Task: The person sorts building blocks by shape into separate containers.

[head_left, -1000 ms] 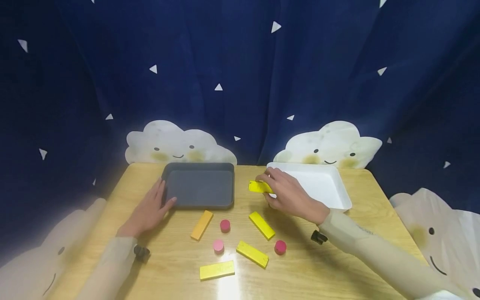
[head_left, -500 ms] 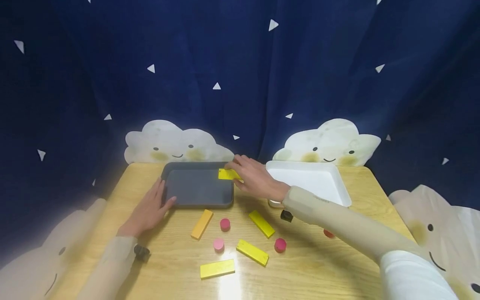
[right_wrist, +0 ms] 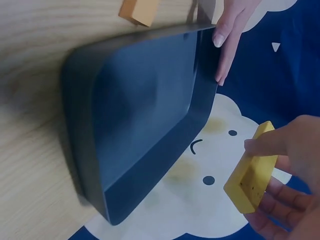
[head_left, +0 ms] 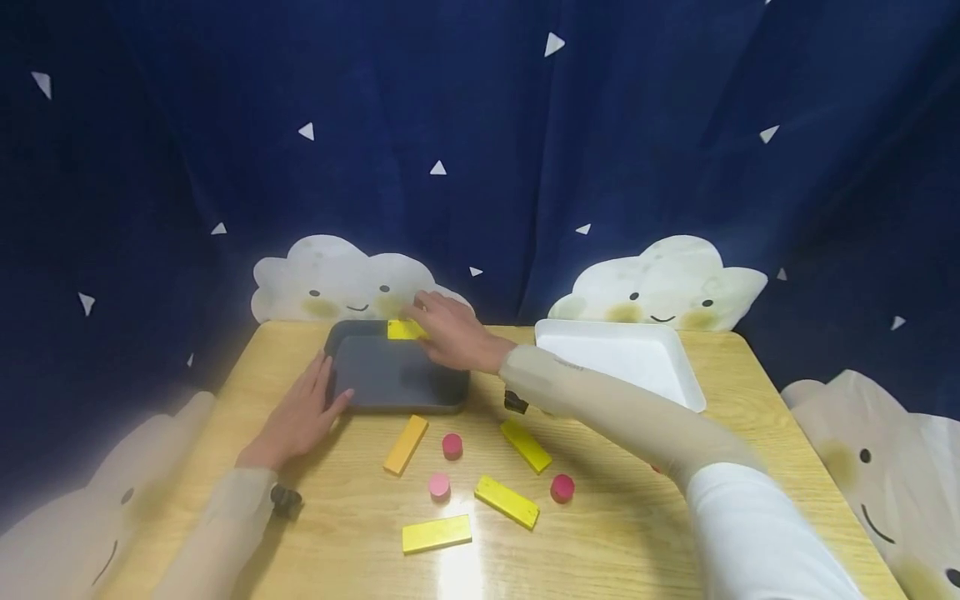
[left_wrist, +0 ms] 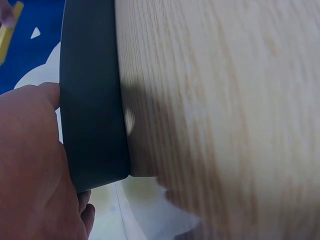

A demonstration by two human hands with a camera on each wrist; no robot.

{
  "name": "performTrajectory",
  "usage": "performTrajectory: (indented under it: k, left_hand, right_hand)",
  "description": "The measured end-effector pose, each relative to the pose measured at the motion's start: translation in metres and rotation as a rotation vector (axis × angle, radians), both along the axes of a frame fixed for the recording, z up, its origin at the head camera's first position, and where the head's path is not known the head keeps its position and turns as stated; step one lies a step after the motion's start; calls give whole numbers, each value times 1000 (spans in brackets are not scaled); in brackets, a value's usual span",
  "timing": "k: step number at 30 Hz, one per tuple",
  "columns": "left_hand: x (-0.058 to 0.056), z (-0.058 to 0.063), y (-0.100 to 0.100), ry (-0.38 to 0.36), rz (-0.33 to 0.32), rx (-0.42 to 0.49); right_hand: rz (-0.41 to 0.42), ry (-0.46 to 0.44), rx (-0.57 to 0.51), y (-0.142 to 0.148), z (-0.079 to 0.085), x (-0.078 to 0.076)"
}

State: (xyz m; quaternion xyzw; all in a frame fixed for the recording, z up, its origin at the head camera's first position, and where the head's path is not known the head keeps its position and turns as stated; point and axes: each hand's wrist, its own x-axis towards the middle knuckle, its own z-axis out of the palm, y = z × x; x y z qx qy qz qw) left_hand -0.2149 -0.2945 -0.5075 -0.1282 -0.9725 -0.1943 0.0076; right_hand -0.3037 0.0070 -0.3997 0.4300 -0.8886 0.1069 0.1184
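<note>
My right hand [head_left: 453, 333] pinches a yellow rectangular block [right_wrist: 252, 172] between thumb and fingers. In the head view this block overlaps the far side of the dark grey tray [head_left: 382, 375]; the right wrist view shows it held up beyond the tray's wall. The tray's inside is bare. My left hand [head_left: 296, 421] rests with straight fingers along the tray's left rim, thumb at the near left corner. In the left wrist view its fingers lie against the tray's outer wall [left_wrist: 95, 100].
On the wooden table [head_left: 337, 533] in front lie an orange block [head_left: 406, 446], several yellow blocks [head_left: 507, 502], two red discs [head_left: 452, 447] and a pink disc [head_left: 439, 487]. A white tray [head_left: 645, 367] stands at the right, partly behind my right arm. A dark curtain [head_left: 480, 125] hangs behind.
My right hand has carried the yellow block leftward from near the white tray to over the far side of the grey tray. My left hand has stayed in place.
</note>
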Motion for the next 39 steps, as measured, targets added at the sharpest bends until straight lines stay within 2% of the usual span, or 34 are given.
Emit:
performTrajectory:
  k: [2, 7, 11, 20, 39]
  left_hand:
    - [0, 0, 1, -3, -2, 1]
    - [-2, -1, 1, -7, -4, -3]
    - [-3, -1, 0, -12, 7, -8]
    - [-7, -5, -3, -35, 15, -25]
    - [-4, -3, -2, -12, -1, -20]
  right_hand:
    - [-4, 18, 27, -8, 0, -4]
    - [-8, -2, 40, -27, -3, -14]
    - [0, -27, 40, -42, -9, -22]
    - [10, -18, 129, -69, -24, -38]
    - [-22, 50, 214, -96, -66, -65]
